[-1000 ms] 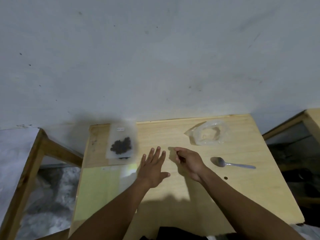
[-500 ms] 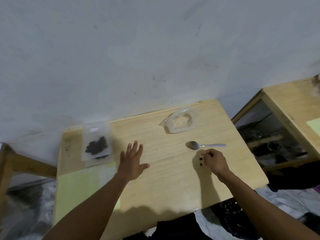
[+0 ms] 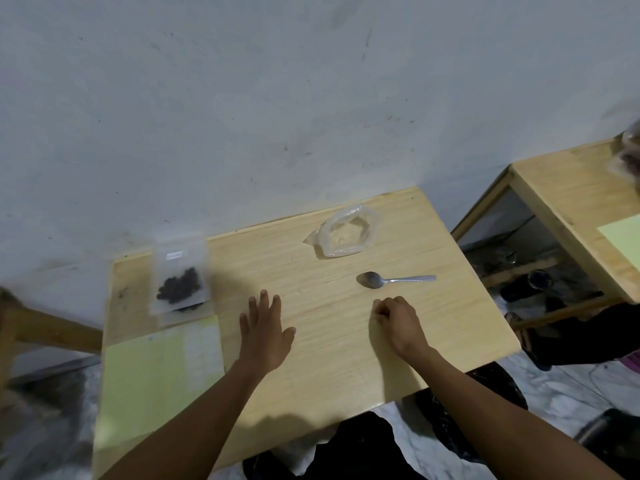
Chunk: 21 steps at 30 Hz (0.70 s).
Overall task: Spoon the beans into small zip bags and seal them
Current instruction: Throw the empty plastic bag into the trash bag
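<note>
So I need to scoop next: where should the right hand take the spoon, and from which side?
Probably by the handle's far end. The spoon lies flat on the table, bowl pointing left and handle running right, just beyond the right hand. Coming from the right and above, pinching the thin handle by its edges, keeps fingers off the bowl.

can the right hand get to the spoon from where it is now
Probably yes. The right hand sits curled on the table just in front of the spoon, and only bare tabletop lies between them; the spoon's handle points away to the right.
</note>
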{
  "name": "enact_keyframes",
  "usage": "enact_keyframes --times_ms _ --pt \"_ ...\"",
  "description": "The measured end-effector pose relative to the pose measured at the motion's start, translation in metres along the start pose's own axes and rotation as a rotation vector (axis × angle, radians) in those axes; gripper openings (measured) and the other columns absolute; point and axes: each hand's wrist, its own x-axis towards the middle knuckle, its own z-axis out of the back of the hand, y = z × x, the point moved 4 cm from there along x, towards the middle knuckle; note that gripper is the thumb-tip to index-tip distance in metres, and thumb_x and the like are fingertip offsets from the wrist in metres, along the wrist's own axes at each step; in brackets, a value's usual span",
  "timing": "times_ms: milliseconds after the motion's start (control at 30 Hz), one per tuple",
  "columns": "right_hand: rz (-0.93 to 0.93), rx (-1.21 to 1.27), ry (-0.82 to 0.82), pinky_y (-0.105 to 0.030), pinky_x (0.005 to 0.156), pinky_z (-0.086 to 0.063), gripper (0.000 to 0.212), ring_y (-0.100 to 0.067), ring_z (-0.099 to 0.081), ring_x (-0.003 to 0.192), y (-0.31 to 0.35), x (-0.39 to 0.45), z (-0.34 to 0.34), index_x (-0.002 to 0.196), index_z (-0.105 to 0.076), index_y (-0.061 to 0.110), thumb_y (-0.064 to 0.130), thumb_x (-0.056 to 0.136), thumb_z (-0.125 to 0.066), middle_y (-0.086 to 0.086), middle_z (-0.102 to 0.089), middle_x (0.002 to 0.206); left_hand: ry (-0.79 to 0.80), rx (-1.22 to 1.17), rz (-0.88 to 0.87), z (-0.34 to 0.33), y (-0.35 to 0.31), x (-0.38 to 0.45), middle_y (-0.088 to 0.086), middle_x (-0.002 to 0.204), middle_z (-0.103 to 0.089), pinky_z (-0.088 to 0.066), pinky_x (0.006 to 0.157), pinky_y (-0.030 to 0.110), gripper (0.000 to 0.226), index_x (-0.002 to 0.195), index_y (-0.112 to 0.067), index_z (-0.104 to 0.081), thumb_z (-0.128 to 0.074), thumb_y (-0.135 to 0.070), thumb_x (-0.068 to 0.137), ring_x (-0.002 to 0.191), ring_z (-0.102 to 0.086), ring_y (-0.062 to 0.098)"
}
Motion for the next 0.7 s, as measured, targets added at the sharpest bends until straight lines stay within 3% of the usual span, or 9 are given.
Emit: enact_keyframes --times_ms 167,233,367,500,600,700 --pt "-0.028 0.071 0.003 -0.024 0.071 -0.04 0.017 -0.016 -0.059 0.081 -0.003 -0.003 0.003 0.08 -0.07 0.011 0.003 0.083 -0.055 0.0 -0.063 0.082 -0.087 -0.009 -0.16 -0.009 -0.022 -0.012 0.011 0.163 0.0 -0.004 0.121 0.046 0.058 0.151 -0.019 -0.024 -0.046 -0.031 0.098 0.149 0.01 0.03" --pt "-0.124 0.283 -0.02 -0.021 0.075 -0.044 0.018 -0.009 -0.061 0.081 -0.013 -0.009 0.008 0.084 -0.074 0.012 0.001 0.082 -0.06 0.006 -0.069 0.084 -0.108 0.03 -0.28 -0.014 -0.038 -0.014 0.011 0.162 -0.006 -0.007 0.12 0.046 0.056 0.148 -0.019 -0.03 -0.048 -0.031 0.096 0.149 0.007 0.03" --pt "-0.344 0.753 -0.089 -0.027 0.069 -0.051 0.023 -0.016 -0.061 0.077 -0.046 -0.03 0.03 0.078 -0.072 0.015 -0.004 0.085 -0.062 -0.002 -0.07 0.081 -0.057 0.125 -0.447 -0.029 -0.079 -0.01 0.005 0.163 -0.004 -0.005 0.121 0.045 0.059 0.151 -0.021 -0.024 -0.044 -0.037 0.097 0.15 0.006 0.028" --pt "-0.472 0.938 -0.257 -0.026 0.067 -0.052 0.018 -0.016 -0.06 0.072 -0.094 -0.049 0.055 0.081 -0.07 0.01 -0.005 0.088 -0.062 -0.006 -0.069 0.079 -0.035 0.19 -0.599 -0.043 -0.122 -0.002 0.005 0.162 -0.012 -0.009 0.12 0.047 0.06 0.149 -0.02 -0.029 -0.049 -0.035 0.095 0.15 -0.002 0.028" --pt "-0.559 1.01 -0.421 -0.027 0.074 -0.052 0.015 -0.019 -0.058 0.077 -0.136 -0.065 0.072 0.087 -0.068 0.006 -0.007 0.09 -0.059 -0.007 -0.067 0.084 -0.015 0.217 -0.709 -0.055 -0.15 0.005 0.003 0.161 -0.016 -0.016 0.12 0.05 0.061 0.148 -0.022 -0.031 -0.053 -0.031 0.092 0.15 -0.008 0.028" --pt "-0.679 1.033 -0.531 -0.034 0.084 -0.053 0.016 -0.023 -0.062 0.083 -0.181 -0.082 0.079 0.084 -0.069 0.006 -0.005 0.09 -0.059 -0.007 -0.069 0.086 0.02 0.228 -0.797 -0.068 -0.176 0.01 0.0 0.163 -0.01 -0.01 0.12 0.046 0.062 0.151 -0.025 -0.024 -0.048 -0.034 0.095 0.15 -0.001 0.025"
